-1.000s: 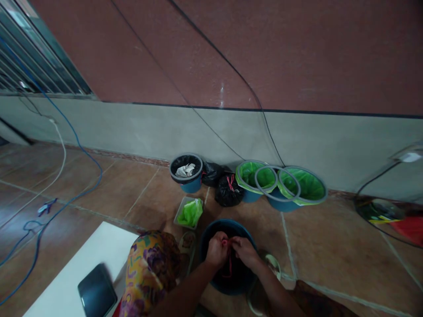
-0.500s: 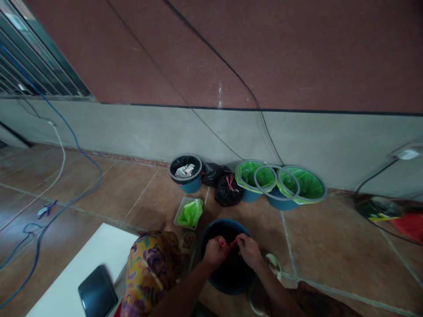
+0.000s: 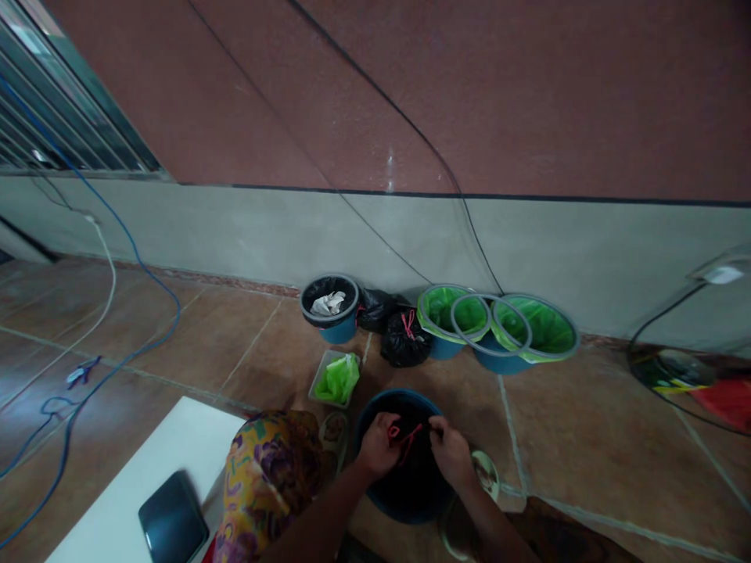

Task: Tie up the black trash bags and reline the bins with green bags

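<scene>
A blue bin (image 3: pixel 375 500) lined with a black bag stands on the floor right in front of me. Over its mouth, my left hand (image 3: pixel 379 447) and my right hand (image 3: pixel 450 450) each pinch one end of the bag's red drawstring (image 3: pixel 404 439), which stretches between them. Both hands are closed on the string, a short way apart. My arms reach in from the bottom edge. A patterned cloth over my knee (image 3: pixel 267 477) sits left of the bin.
Along the wall stand a blue bin with a black liner and white paper (image 3: pixel 330 307), two tied black bags (image 3: pixel 404 338), and two green-lined bins (image 3: pixel 531 338). A tray of green bags (image 3: pixel 335 377) lies nearer. A white board with a dark tablet (image 3: pixel 172 520) lies at lower left. Cables cross the floor.
My hands were together at the middle of the bag's mouth. They have drawn apart, pulling the red drawstring out between them.
</scene>
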The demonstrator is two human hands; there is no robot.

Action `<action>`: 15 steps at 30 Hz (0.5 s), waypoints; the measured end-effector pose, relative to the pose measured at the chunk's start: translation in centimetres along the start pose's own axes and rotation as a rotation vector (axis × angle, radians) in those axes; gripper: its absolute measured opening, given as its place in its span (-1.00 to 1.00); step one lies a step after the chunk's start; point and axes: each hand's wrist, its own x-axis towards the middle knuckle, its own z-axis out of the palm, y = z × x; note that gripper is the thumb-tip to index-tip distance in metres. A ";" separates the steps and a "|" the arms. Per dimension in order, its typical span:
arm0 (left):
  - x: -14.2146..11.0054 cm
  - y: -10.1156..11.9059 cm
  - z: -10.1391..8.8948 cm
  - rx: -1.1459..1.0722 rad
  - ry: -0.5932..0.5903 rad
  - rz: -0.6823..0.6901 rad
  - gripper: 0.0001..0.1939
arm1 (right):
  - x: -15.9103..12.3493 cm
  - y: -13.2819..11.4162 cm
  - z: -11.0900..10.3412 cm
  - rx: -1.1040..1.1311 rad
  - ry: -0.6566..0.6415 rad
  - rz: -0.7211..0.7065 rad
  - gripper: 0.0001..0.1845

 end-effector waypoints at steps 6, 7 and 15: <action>-0.8 -0.5 0.5 0.296 -0.220 0.018 -0.61 | -2.5 -0.4 1.8 -0.027 -0.119 -0.141 -0.37; -1.1 -0.8 0.8 0.339 -0.249 0.010 -0.71 | -2.9 -0.6 2.3 -0.036 -0.162 -0.158 -0.35; -2.1 -3.8 2.3 0.274 -0.259 -0.007 -0.79 | -4.1 -0.4 4.3 -0.153 -0.309 -0.070 -0.37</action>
